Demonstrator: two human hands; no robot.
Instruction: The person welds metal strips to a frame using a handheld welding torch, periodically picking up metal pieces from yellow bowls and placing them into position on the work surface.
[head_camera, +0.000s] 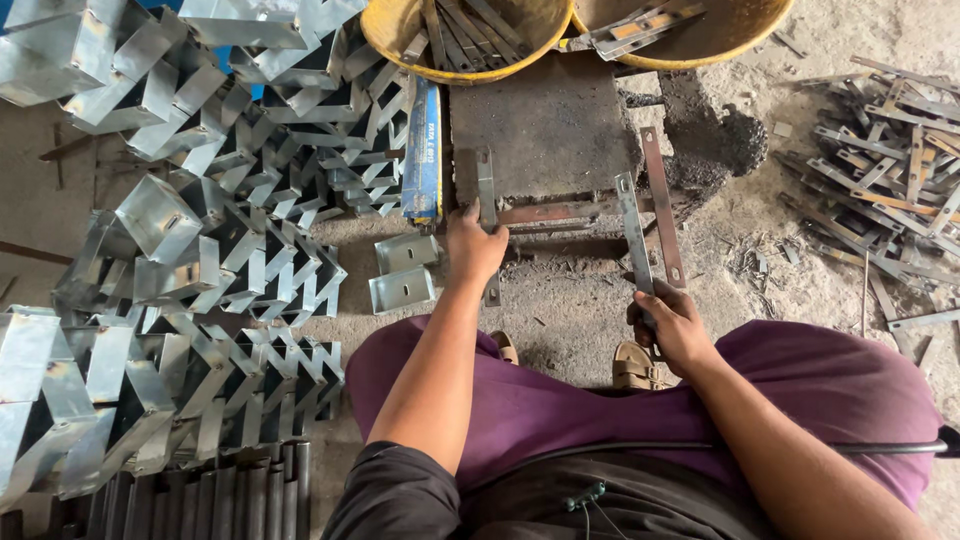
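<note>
Near the middle of the frame, the left hand (472, 246) is resting on a flat grey metal strip (488, 205) that is lying upright across the front edge of a dark, worn steel block (545, 125); its fingers are curling together over the strip's lower part. Lower right of centre, the right hand (672, 322) is gripping a second long, dull galvanised strip (633, 232), fingers clamped around its lower end, so the strip is pointing up toward the block. Just beside it a rust-brown flat bar (662, 205) is leaning at a similar slant, and another rusty bar (545, 212) is lying crosswise along the block's front.

Across the left half of the frame, shiny folded sheet-metal brackets (200, 240) are piling up in zigzag heaps, their faces glinting and sharp-edged. Two small flat galvanised plates (403, 270) are lying on the concrete floor (570, 315) near the left hand, and a blue rectangular box (423, 150) is standing on edge beside the block. Along the top edge, two yellow round tubs (400, 35) are holding more strips. At the right edge, a loose scatter of grey and rusty strips (880, 170) is spreading over the dusty ground. Purple trousers (560, 400) are filling the lower centre.
</note>
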